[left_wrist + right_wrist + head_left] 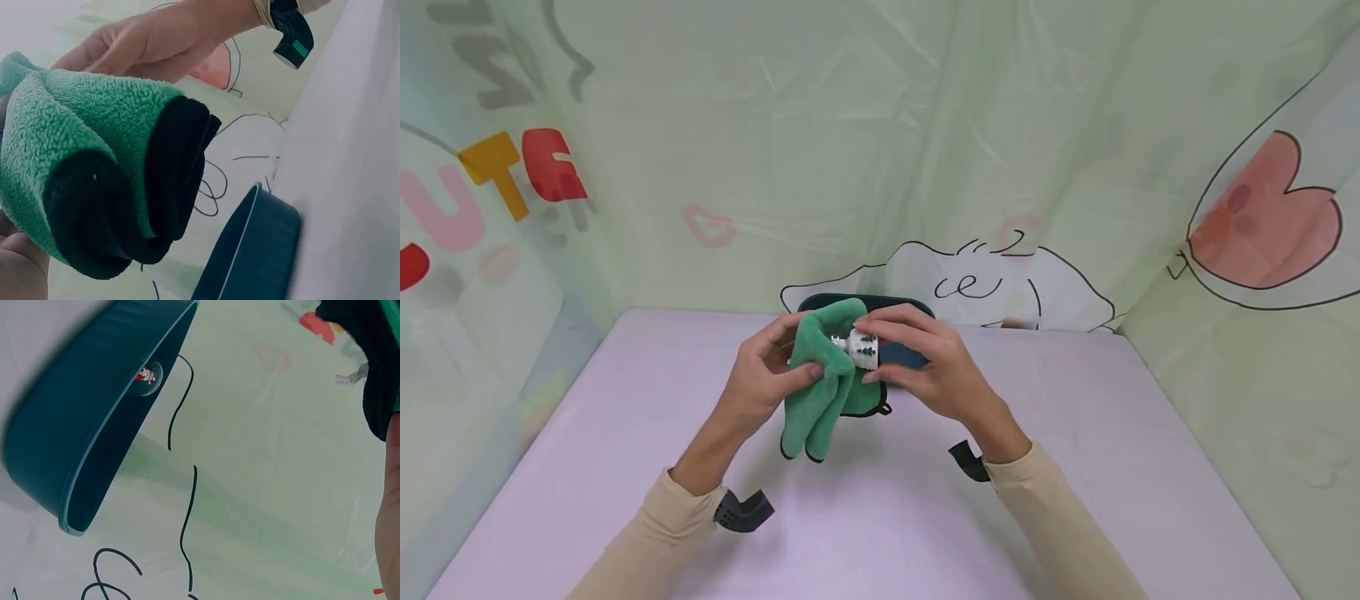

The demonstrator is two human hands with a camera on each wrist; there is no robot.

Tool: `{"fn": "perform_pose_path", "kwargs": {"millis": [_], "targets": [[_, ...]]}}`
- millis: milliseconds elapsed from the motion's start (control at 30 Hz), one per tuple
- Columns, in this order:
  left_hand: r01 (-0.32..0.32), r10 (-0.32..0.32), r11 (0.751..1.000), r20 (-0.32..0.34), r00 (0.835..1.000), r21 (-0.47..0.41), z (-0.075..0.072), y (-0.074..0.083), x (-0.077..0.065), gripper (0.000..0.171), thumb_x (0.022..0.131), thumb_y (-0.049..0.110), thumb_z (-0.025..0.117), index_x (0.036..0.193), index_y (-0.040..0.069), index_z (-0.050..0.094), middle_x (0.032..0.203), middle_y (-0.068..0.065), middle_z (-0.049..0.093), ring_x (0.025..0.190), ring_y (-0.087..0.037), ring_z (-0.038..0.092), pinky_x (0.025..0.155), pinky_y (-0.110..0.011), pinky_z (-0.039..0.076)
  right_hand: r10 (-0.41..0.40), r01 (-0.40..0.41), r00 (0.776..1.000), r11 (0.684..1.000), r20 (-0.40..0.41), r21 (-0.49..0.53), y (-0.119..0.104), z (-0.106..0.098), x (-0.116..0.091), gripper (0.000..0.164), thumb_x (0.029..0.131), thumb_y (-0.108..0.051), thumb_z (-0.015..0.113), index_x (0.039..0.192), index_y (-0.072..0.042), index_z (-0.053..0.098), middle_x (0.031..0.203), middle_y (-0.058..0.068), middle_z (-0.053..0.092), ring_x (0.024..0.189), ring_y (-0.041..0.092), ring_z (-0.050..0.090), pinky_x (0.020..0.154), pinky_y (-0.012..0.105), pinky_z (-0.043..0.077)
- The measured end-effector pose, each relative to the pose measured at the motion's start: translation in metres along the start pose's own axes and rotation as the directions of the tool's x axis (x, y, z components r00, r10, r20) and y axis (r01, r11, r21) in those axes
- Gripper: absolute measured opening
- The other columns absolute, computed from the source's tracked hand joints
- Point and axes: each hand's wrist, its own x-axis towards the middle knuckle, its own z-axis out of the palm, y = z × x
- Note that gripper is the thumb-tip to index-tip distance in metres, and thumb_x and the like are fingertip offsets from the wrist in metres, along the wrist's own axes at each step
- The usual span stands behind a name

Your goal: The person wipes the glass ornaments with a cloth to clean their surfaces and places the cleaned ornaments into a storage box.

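My left hand grips a green plush cloth with black trim, its thumb pressed on the near side. Partly wrapped in the cloth is a small snow globe with a white base printed with dark trees. The right hand pinches this base between thumb and fingers. Cloth folds hide most of the globe's other end. In the left wrist view the cloth hangs in thick folds in front of the right hand.
Behind the hands stands a dark blue oblong tub at the table's back edge. Inside it, the right wrist view shows a clear globe with a red and white figure. The table has a pale lilac cover; printed curtains enclose it.
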Motion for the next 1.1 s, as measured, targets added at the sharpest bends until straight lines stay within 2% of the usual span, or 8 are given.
{"fn": "perform_pose_path", "kwargs": {"millis": [133, 267, 467, 567, 800, 1100], "targets": [[-0.028, 0.027, 0.999, 0.012, 1.0, 0.029, 0.0006, -0.0005, 0.0003, 0.058, 0.088, 0.0, 0.076, 0.14, -0.005, 0.051, 0.127, -0.007, 0.062, 0.11, -0.021, 0.063, 0.089, -0.03, 0.058, 0.044, -0.044, 0.999, 0.999, 0.004, 0.016, -0.0028, 0.0009, -0.0004, 0.054, 0.086, -0.028, 0.08, 0.131, -0.002, 0.065, 0.123, 0.012, 0.065, 0.106, 0.021, 0.065, 0.087, 0.033, 0.059], [-0.043, 0.042, 0.998, 0.021, 0.999, 0.054, 0.0016, -0.0003, 0.0006, 0.058, 0.087, -0.002, 0.077, 0.139, -0.004, 0.052, 0.126, -0.01, 0.061, 0.109, -0.022, 0.064, 0.087, -0.033, 0.059, 0.079, -0.079, 0.997, 0.997, 0.005, 0.013, -0.0042, 0.0006, -0.0002, 0.056, 0.089, -0.034, 0.078, 0.133, -0.002, 0.064, 0.119, 0.009, 0.066, 0.094, 0.016, 0.067, 0.083, 0.029, 0.058], [-0.059, 0.057, 0.992, 0.025, 0.998, 0.109, 0.0018, -0.0008, 0.0, 0.059, 0.085, -0.006, 0.077, 0.14, -0.002, 0.054, 0.126, -0.014, 0.061, 0.111, -0.023, 0.064, 0.088, -0.033, 0.059, 0.11, -0.11, 0.994, 0.994, 0.008, -0.006, -0.0042, 0.0, -0.0005, 0.06, 0.091, -0.041, 0.074, 0.133, 0.0, 0.064, 0.11, 0.006, 0.067, 0.086, 0.013, 0.066, 0.08, 0.026, 0.058], [-0.067, 0.064, 0.988, 0.029, 0.998, 0.14, 0.002, -0.0014, -0.0001, 0.061, 0.084, -0.008, 0.076, 0.14, -0.001, 0.054, 0.126, -0.016, 0.061, 0.111, -0.022, 0.064, 0.088, -0.033, 0.059, 0.136, -0.136, 0.991, 0.991, 0.015, 0.006, -0.0049, -0.0004, -0.0002, 0.058, 0.089, -0.036, 0.077, 0.133, -0.001, 0.064, 0.107, 0.005, 0.067, 0.086, 0.012, 0.066, 0.079, 0.028, 0.059], [-0.077, 0.073, 0.98, 0.031, 0.997, 0.184, 0.0024, -0.0016, -0.0011, 0.063, 0.082, -0.011, 0.076, 0.14, 0.002, 0.055, 0.126, -0.016, 0.061, 0.112, -0.022, 0.063, 0.088, -0.031, 0.059, 0.195, -0.196, 0.98, 0.98, 0.029, 0.032, -0.0062, -0.0007, 0.0002, 0.051, 0.083, -0.007, 0.084, 0.129, -0.003, 0.064, 0.106, 0.006, 0.07, 0.082, 0.012, 0.068, 0.074, 0.028, 0.06], [-0.097, 0.094, 0.978, 0.026, 0.995, 0.185, 0.005, -0.0018, -0.0014, 0.063, 0.081, -0.012, 0.077, 0.139, 0.0, 0.055, 0.127, -0.017, 0.061, 0.111, -0.022, 0.063, 0.088, -0.032, 0.059, 0.272, -0.274, 0.962, 0.96, 0.033, 0.056, -0.0064, -0.0008, 0.0009, 0.037, 0.087, -0.003, 0.079, 0.121, -0.005, 0.066, 0.094, 0.004, 0.072, 0.079, 0.012, 0.069, 0.075, 0.027, 0.06]]}}
